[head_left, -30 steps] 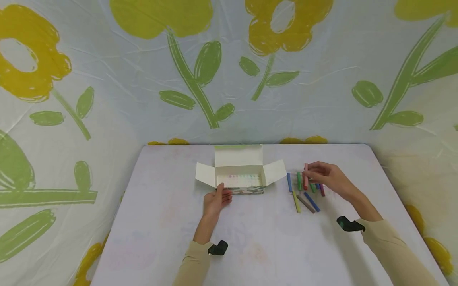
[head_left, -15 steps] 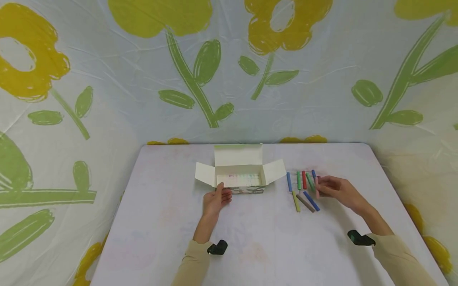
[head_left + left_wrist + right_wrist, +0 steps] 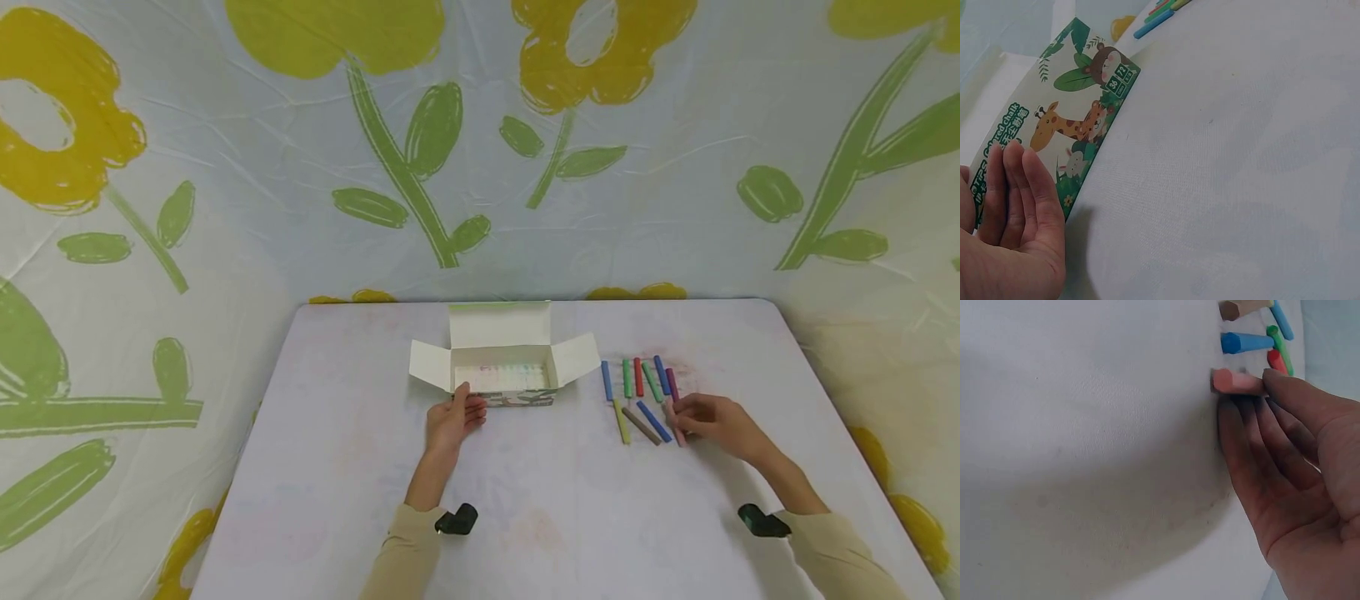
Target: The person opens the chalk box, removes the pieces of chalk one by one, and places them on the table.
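Observation:
An open white cardboard chalk box (image 3: 525, 400) with an animal print stands on the table, its flaps spread out. My left hand (image 3: 447, 423) grips its front wall, thumb at the upper edge and fingers against the printed front (image 3: 1075, 125). A pale layer of chalk sticks (image 3: 502, 377) fills the bottom of the box. To the right, my right hand (image 3: 723, 425) pinches a pink chalk stick (image 3: 1238, 382) between thumb and fingers. That stick lies at or very near the table surface, just below a purple chalk stick (image 3: 672, 383).
Several loose chalk sticks lie right of the box: a brown one (image 3: 641, 426), a yellow one (image 3: 622, 422), a red one (image 3: 638, 377), plus blue and green ones. Flower-printed cloth (image 3: 637, 242) hangs behind the white table (image 3: 337, 500).
My right hand has carried the pink chalk stick rightward and toward me, from above the red stick to below the purple one. The left hand stays at the box.

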Demonstrator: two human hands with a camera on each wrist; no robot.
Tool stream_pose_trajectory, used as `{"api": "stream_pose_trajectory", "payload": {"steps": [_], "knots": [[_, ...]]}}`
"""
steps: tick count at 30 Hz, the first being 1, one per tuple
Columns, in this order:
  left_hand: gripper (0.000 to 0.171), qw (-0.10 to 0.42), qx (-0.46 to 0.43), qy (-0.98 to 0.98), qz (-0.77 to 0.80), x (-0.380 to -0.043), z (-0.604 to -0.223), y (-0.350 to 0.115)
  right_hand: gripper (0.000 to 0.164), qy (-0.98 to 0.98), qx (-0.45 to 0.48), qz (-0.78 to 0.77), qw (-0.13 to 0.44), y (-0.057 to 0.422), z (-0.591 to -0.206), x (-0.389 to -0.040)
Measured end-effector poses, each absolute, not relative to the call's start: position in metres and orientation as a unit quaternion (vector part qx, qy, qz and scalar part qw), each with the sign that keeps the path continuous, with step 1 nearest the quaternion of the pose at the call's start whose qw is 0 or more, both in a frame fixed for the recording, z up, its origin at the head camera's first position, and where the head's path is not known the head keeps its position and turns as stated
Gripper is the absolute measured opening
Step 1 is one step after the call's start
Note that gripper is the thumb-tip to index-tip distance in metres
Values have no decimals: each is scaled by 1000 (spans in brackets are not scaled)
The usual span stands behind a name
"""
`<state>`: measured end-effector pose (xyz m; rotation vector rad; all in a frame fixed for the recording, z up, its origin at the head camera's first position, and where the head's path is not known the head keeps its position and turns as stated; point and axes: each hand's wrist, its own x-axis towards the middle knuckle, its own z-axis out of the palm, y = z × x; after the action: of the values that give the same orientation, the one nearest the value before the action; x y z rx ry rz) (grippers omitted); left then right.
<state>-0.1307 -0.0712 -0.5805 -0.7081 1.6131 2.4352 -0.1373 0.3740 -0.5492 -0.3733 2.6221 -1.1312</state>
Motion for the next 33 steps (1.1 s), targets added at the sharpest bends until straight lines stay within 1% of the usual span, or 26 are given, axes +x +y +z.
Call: {"api": "stream_pose_trajectory", "payload": {"steps": [7,15,23,27,30,33], "knots": [[44,77,-230,528,814,-129,-578,-71,26,924,-116,-347,114,366,-550,-136],[46,94,-231,541,803,-127,-573,-75,21,928,-113,-340,105,366,-550,-138],[47,79,-216,553,801,-128,-569,-79,23,920,-105,-367,91,372,-544,-142],[50,72,-204,571,792,-129,-567,-82,25,906,-93,-406,71,374,-539,-145],[52,67,-199,588,781,-129,-564,-85,27,900,-87,-424,47,373,-534,-146],[50,58,-186,605,772,-128,-559,-88,29,902,-72,-426,21,372,-529,-148]]}}
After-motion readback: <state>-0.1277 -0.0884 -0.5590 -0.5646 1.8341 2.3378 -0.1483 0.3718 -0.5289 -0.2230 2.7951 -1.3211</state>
